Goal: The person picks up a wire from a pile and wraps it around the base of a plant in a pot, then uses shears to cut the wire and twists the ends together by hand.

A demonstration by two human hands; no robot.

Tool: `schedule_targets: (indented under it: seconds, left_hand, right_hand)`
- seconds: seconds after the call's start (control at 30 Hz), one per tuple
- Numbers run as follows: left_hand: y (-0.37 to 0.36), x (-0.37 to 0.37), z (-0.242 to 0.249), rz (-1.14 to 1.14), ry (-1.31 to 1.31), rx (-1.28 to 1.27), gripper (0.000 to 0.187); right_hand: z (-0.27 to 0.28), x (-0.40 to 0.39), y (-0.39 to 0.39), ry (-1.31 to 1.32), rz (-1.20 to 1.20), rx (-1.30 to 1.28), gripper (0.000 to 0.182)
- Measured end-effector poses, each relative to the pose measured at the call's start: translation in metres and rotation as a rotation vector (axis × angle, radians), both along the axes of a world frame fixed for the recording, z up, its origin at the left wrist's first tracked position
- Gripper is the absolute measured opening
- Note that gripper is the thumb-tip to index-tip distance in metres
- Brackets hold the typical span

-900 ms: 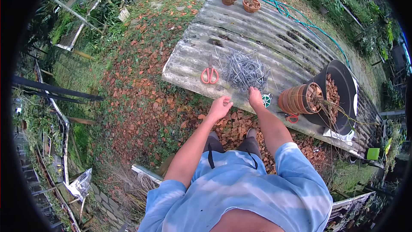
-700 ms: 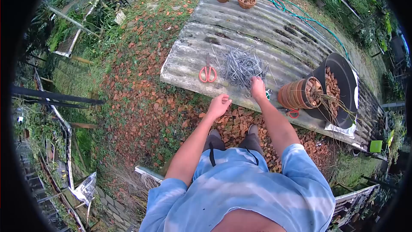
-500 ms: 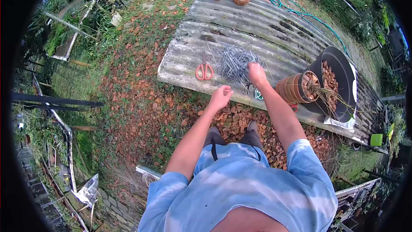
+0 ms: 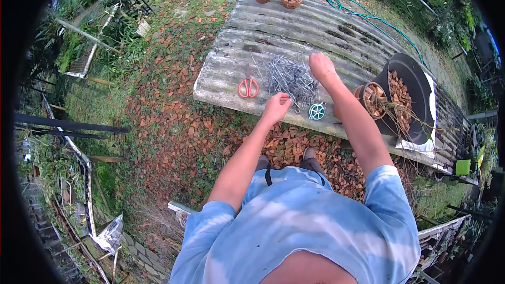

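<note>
Left hand (image 4: 277, 108): fingers bent in and bunched at the near left edge of the wire heap; we cannot tell whether they pinch a strand. Corrugated sheet (image 4: 223, 63): beneath both hands. Reel, green and white (image 4: 317, 111): flat, just right of the left fingers. Scissors, red-handled (image 4: 249, 80): left of and beyond the left fingertips, blades pointing away from us. Heap of grey wire pieces (image 4: 292, 76): between the two sets of fingers. Right hand (image 4: 322, 66): fingers curled closed at the heap's far right edge; any contents we cannot make out. Terracotta pots (image 4: 362, 93) and black tub (image 4: 418, 87) of brown chunks: right of the right fingers. Two small planters (image 4: 291, 4): well beyond both hands. Teal hose (image 4: 334, 2): farthest, past the sheet.
</note>
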State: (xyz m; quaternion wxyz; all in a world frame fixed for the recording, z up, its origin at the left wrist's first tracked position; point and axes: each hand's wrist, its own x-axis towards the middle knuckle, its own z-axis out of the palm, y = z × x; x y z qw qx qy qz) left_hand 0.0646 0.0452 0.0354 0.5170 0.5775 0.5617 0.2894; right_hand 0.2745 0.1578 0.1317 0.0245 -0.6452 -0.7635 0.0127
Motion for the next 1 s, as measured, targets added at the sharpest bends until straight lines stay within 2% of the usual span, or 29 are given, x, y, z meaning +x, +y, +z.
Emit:
schedule_targets:
  seconds: [0.17,0.3,0.4,0.5,0.6,0.73,0.77,1.0]
  left_hand:
    - [-0.002,0.005,0.016,-0.022,0.046,0.022,0.043]
    - [-0.008,0.004,0.011,-0.008,0.009,0.035,0.042]
    - [-0.006,0.002,0.010,0.010,-0.065,0.011,0.044]
    - [-0.001,0.002,0.014,0.155,-0.292,-0.085,0.055]
    - [-0.008,-0.004,0.074,0.228,-0.548,-0.140,0.066]
    - [-0.018,-0.017,0.125,0.187,-0.679,0.027,0.057]
    - [-0.018,-0.018,0.125,0.182,-0.685,0.067,0.048]
    - [-0.043,-0.018,0.142,0.213,-0.716,0.065,0.035]
  right_hand:
    - [-0.003,0.009,0.002,-0.034,0.003,-0.048,0.016]
    - [0.003,0.012,0.003,-0.010,-0.021,-0.016,0.019]
    - [0.020,0.015,-0.012,0.224,-0.076,0.072,0.020]
    - [0.026,0.002,-0.035,0.792,-0.195,0.041,0.021]
    - [0.036,-0.026,-0.079,1.289,-0.278,-0.071,0.019]
    - [0.041,-0.045,-0.130,1.548,-0.235,-0.102,0.018]
    - [0.048,-0.047,-0.142,1.583,-0.245,-0.103,0.018]
    - [0.062,-0.053,-0.197,1.774,-0.345,-0.281,0.023]
